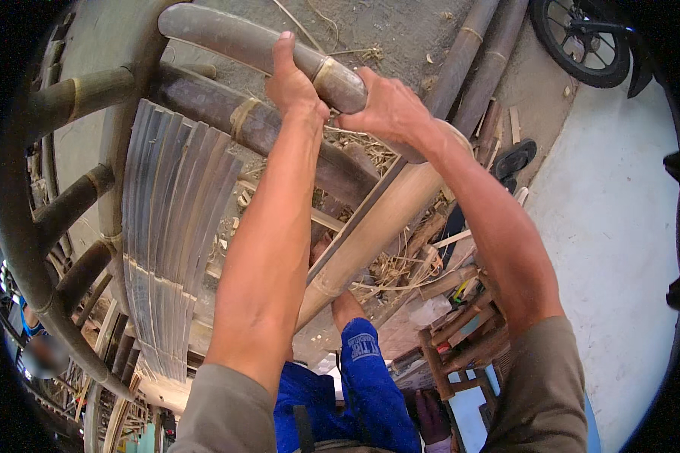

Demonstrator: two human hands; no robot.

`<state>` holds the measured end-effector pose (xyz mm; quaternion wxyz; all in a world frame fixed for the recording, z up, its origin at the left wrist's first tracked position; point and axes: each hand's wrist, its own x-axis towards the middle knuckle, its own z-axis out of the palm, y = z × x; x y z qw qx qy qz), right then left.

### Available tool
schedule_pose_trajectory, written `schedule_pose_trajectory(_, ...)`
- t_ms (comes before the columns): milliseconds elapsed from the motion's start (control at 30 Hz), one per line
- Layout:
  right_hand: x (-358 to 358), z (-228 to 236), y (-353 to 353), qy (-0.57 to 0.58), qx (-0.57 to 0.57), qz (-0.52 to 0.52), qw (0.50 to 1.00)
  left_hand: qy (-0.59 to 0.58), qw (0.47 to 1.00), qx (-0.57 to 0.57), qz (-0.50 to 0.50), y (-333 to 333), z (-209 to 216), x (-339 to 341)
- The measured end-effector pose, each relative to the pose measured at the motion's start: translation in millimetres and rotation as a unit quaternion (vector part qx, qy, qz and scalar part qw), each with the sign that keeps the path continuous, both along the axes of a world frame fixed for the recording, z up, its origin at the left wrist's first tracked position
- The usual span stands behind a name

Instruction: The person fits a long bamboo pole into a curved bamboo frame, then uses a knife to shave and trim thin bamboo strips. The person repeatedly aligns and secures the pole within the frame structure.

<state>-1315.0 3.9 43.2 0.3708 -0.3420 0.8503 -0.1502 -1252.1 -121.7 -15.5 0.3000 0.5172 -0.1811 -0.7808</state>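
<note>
My left hand (295, 87) is closed round a short, dark bamboo pole (238, 35), its thumb lying up along the side. At the pole's rounded near end, my right hand (389, 112) grips with its fingers mostly hidden underneath. The pole meets a curved dark bamboo frame (113, 151) at its far left end. Below it runs a second dark bamboo rail (279, 137) with a pale joint. A panel of split bamboo slats (170, 234) hangs inside the frame. Under my right wrist, a thick pale bamboo pole (378, 226) slants down toward my legs.
Two long dark bamboo poles (472, 57) lie on the ground at the upper right, near a motorbike wheel (585, 41). Black sandals (515, 158) rest beside a pale floor slab (612, 249). Shavings and offcuts (400, 272) litter the ground. A small wooden stand (461, 377) is at lower right.
</note>
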Motion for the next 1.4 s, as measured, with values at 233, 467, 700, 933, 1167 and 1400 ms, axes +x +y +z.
schedule_pose_trajectory(233, 4, 5, 1, 0.024, -0.006, 0.005, 1.000, -0.158, 0.947, -0.195, -0.201, 27, 39, 68)
schedule_pose_trajectory(467, 1, 6, 0, 0.010, 0.045, 0.023, 0.999, -0.348, 0.680, -0.501, -0.408, 150, 95, 270)
schedule_pose_trajectory(700, 6, 8, -2, 0.038, 0.020, 0.020, 0.999, -0.371, 0.673, -0.316, -0.556, 160, 69, 323)
schedule_pose_trajectory(933, 12, 7, 0, 0.117, 0.015, 0.006, 0.993, -0.372, 0.684, -0.309, -0.546, 161, 66, 325)
schedule_pose_trajectory(1167, 31, -7, 18, 0.145, -0.040, -0.011, 0.989, -0.306, 0.742, -0.294, -0.520, 166, 60, 338)
schedule_pose_trajectory(1400, 138, 19, 56, 0.180, -0.086, -0.053, 0.978, -0.219, 0.812, -0.414, -0.349, 180, 73, 405)
